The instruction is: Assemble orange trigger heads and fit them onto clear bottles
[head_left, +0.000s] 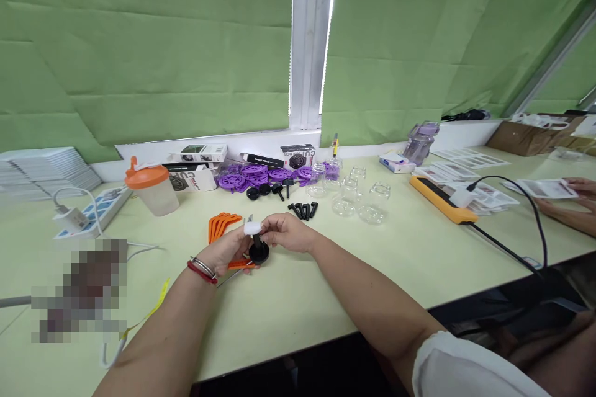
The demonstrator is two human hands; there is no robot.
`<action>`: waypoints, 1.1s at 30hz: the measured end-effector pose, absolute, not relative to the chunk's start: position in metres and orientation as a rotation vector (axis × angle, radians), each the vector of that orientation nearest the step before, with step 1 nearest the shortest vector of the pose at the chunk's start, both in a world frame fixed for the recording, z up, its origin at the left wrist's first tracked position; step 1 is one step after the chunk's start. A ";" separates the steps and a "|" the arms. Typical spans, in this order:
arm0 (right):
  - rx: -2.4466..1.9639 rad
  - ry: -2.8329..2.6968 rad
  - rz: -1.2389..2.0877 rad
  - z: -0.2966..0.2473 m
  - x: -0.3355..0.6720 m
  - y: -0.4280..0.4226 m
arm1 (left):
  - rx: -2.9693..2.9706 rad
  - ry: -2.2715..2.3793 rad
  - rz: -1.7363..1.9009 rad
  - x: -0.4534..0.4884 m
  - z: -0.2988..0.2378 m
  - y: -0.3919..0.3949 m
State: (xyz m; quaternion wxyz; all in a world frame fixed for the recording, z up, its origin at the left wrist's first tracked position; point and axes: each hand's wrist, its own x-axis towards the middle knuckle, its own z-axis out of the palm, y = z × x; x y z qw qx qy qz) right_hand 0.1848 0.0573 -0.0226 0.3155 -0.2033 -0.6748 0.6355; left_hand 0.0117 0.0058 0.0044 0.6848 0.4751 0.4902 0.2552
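My left hand (227,254) is closed around a black stem with a round disc (259,253) at its near end. A white rounded piece (252,228) sits at the stem's other end. An orange piece (241,264) and a thin metal rod (229,277) show under the same hand; how they are held is hidden. My right hand (288,232) pinches at the stem from the right, fingertips partly hidden. Close by on the left lie several orange angled pieces (222,224). Several short black pieces (303,211) and black disc-headed stems (278,190) lie beyond my hands.
Purple wheel-like parts (251,175) and printed boxes (195,177) line the wall. Clear glass-like vessels (371,203) stand right of centre. An orange-lidded cup (151,189) and white power strip (100,211) are left. An orange-and-black power strip (440,200) lies right; another person's hand (580,189) holds paper.
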 end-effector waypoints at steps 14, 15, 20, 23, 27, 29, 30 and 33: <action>-0.512 -1.828 1.641 -0.022 0.187 0.058 | 1.118 1.104 0.534 0.013 0.007 0.006; -0.514 -1.822 1.644 -0.022 0.187 0.058 | 1.121 1.111 0.532 0.013 0.007 0.006; -0.519 -1.771 1.675 -0.023 0.185 0.058 | 1.100 1.113 0.542 0.013 0.006 0.006; -0.520 -1.735 1.696 -0.023 0.184 0.058 | 1.076 1.110 0.563 0.012 0.004 0.006; -0.519 -1.704 1.706 -0.024 0.184 0.058 | 1.054 1.113 0.575 0.011 0.003 0.006; -0.515 -1.702 1.707 -0.024 0.184 0.057 | 1.051 1.122 0.571 0.011 0.003 0.006; -0.513 -1.704 1.703 -0.024 0.184 0.057 | 1.054 1.123 0.570 0.011 0.003 0.007; -0.506 -1.708 1.680 -0.023 0.183 0.057 | 1.061 1.125 0.562 0.012 0.004 0.006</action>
